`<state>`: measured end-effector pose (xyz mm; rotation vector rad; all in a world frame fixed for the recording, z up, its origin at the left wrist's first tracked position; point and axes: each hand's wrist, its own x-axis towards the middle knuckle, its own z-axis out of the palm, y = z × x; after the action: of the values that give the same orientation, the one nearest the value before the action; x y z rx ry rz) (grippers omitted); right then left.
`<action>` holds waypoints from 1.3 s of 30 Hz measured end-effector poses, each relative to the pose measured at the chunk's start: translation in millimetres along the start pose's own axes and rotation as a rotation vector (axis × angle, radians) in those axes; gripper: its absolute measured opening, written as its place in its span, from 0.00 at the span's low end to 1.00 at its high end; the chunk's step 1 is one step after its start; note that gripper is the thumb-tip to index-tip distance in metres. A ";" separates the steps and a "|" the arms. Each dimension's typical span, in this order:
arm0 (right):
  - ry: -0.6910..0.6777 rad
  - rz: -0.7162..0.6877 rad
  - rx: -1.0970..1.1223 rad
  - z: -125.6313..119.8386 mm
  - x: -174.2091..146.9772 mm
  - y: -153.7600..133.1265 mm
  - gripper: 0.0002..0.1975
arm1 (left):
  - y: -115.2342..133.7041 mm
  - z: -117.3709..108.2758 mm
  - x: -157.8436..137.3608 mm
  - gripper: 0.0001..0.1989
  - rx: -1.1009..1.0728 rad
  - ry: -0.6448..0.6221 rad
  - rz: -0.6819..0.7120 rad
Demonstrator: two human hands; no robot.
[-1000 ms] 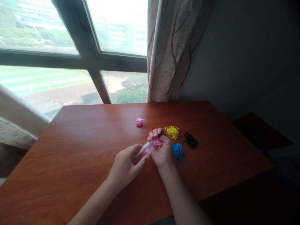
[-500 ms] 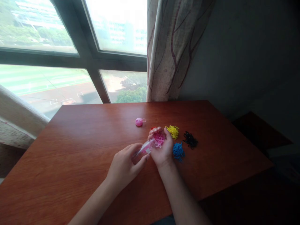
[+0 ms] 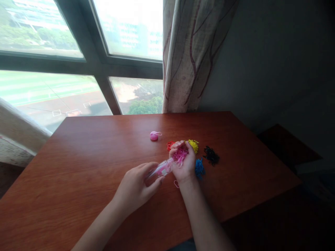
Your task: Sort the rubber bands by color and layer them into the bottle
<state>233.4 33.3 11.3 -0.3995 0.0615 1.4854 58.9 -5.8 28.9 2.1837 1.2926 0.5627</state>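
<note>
Showing pink through clear sides, a slim bottle point(image 3: 158, 170)

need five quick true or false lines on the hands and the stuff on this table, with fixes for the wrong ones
1. The left hand holds a clear plastic bottle, its far end at the cupped right hand. True.
2. The right hand cups thin yellow rubber bands. False: it cups thin pink rubber bands.
3. The pile of thin black bands lies to the right of the pile of thin blue bands. True.
4. The small round pink piece with a loop touches the left hand. False: it lies on the brown wooden table, apart from both hands.
5. A single thin pink loop lies on the table near the right hand. True.
</note>
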 end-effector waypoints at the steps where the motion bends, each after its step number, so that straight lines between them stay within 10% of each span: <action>1: -0.012 -0.008 -0.005 0.0 0.1 -0.6 0.07 | 0.6 -0.7 0.0 0.14 -0.022 -0.012 0.009; 39: -0.058 -0.159 -0.208 2.6 -7.7 21.1 0.11 | 8.6 -0.3 5.7 0.13 -0.096 -0.006 -0.068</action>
<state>211.6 27.4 11.2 -0.5169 -0.1686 1.3494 67.0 -4.1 35.1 2.0537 1.3044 0.5787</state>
